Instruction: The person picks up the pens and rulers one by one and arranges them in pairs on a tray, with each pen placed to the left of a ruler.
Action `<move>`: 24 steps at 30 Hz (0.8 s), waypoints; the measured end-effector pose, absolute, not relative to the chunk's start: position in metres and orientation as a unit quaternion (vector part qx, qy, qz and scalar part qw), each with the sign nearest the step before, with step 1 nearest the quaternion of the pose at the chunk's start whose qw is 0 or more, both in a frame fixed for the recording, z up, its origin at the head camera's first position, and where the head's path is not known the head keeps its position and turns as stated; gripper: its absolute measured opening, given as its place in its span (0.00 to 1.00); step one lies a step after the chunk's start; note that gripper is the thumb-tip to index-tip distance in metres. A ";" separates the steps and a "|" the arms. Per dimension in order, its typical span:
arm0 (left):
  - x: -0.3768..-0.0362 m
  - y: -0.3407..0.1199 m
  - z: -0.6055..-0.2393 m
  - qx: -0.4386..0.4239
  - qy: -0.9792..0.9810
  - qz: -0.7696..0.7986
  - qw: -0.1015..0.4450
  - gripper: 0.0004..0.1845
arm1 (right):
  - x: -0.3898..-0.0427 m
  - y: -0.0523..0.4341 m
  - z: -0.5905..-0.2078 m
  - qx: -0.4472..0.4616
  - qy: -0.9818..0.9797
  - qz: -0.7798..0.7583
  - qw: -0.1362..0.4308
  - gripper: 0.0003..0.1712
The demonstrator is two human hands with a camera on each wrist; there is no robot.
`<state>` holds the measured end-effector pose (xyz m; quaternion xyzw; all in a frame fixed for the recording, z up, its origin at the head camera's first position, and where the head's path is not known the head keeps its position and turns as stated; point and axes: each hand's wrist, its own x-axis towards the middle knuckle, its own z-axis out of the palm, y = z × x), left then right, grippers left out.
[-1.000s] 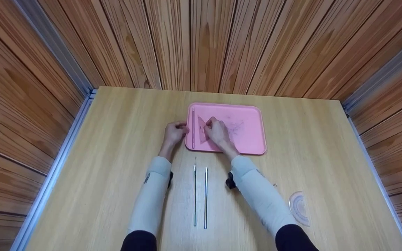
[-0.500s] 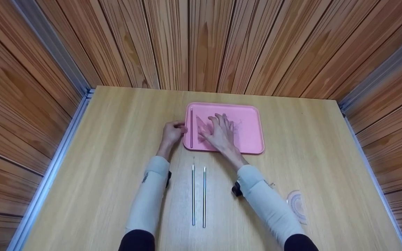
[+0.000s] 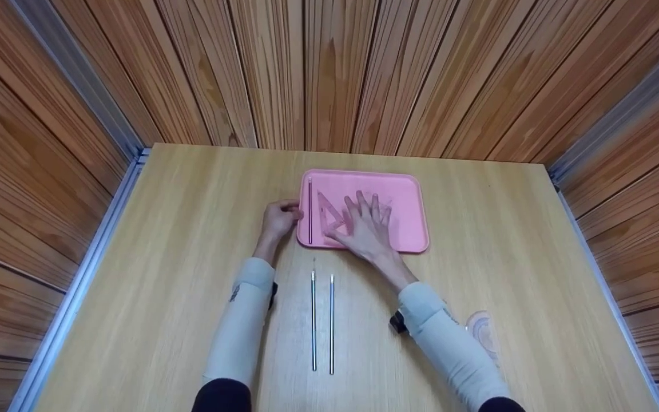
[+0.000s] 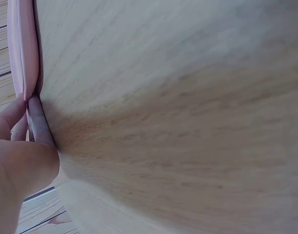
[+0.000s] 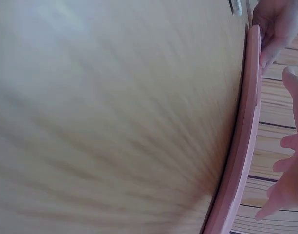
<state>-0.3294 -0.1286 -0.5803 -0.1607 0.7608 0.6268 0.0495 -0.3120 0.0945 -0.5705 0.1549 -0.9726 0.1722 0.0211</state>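
Observation:
A pink tray [image 3: 407, 201] lies on the wooden table [image 3: 181, 240]. My left hand [image 3: 279, 217] grips the tray's left rim, its fingers [image 4: 38, 122] curled against the pink tray edge [image 4: 21, 53]. My right hand [image 3: 367, 224] hovers with fingers spread over the tray's middle and holds nothing. In the right wrist view its fingers [image 5: 289, 181] stand clear of the tray rim [image 5: 242, 146]. A clear triangle ruler [image 3: 327, 216] lies in the tray just left of that hand. A thin pen [image 3: 310, 209] lies along the tray's left side.
Two long pens [image 3: 313, 320] [image 3: 332, 323] lie side by side on the table between my forearms. A clear protractor [image 3: 483, 331] sits at the right, partly behind my right sleeve. Wooden walls close in the table on three sides.
My right hand has let go of the triangle ruler, spread its fingers and drawn back toward me. The left hand has kept its hold on the tray rim.

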 end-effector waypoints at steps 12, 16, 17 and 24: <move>-0.332 -0.127 -0.582 -0.158 0.766 0.622 0.044 0.18 | -0.267 0.088 -0.564 0.181 -0.966 0.182 -0.001 0.62; -0.331 -0.126 -0.581 -0.157 0.766 0.622 0.042 0.18 | -0.255 0.085 -0.562 0.197 -0.963 0.183 -0.004 0.60; -0.331 -0.126 -0.581 -0.156 0.767 0.621 0.040 0.18 | -0.252 0.084 -0.562 0.201 -0.962 0.183 -0.003 0.59; -0.330 -0.126 -0.583 -0.154 0.775 0.612 0.027 0.17 | -0.233 0.081 -0.562 0.227 -0.957 0.181 -0.013 0.56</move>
